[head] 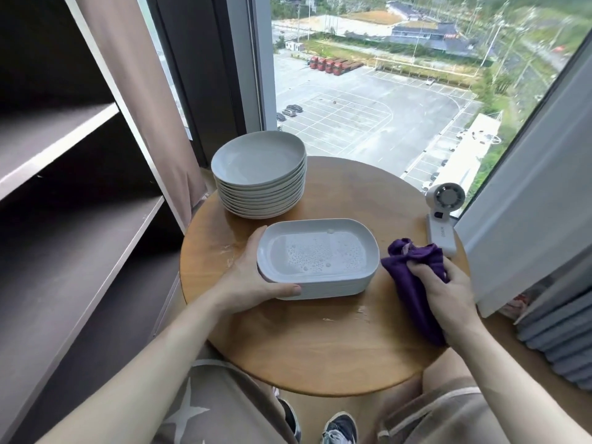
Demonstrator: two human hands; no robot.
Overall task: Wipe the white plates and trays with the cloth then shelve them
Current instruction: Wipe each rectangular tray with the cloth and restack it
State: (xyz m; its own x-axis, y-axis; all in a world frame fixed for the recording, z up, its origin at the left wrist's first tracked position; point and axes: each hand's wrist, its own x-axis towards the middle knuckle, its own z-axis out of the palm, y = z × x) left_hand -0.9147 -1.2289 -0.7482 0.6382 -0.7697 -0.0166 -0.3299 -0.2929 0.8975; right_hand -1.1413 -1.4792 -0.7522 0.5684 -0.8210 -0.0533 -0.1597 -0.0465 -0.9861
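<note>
A short stack of white rectangular trays (pixel 320 251) sits in the middle of the round wooden table (pixel 320 341). Water drops cover the top tray's inside. My left hand (pixel 253 280) grips the top tray at its left end, thumb on the front rim, fingers behind. My right hand (pixel 445 293) holds a bunched purple cloth (pixel 413 270) just right of the trays, resting on the table. A tall stack of round white plates (pixel 259 174) stands behind the trays, at the table's far left.
Dark shelves (pixel 64 149) stand to the left with bare boards. A small white fan (pixel 443 216) stands at the table's right edge. A large window is behind, with a curtain (pixel 141 91) left of it. My knees are under the table's near edge.
</note>
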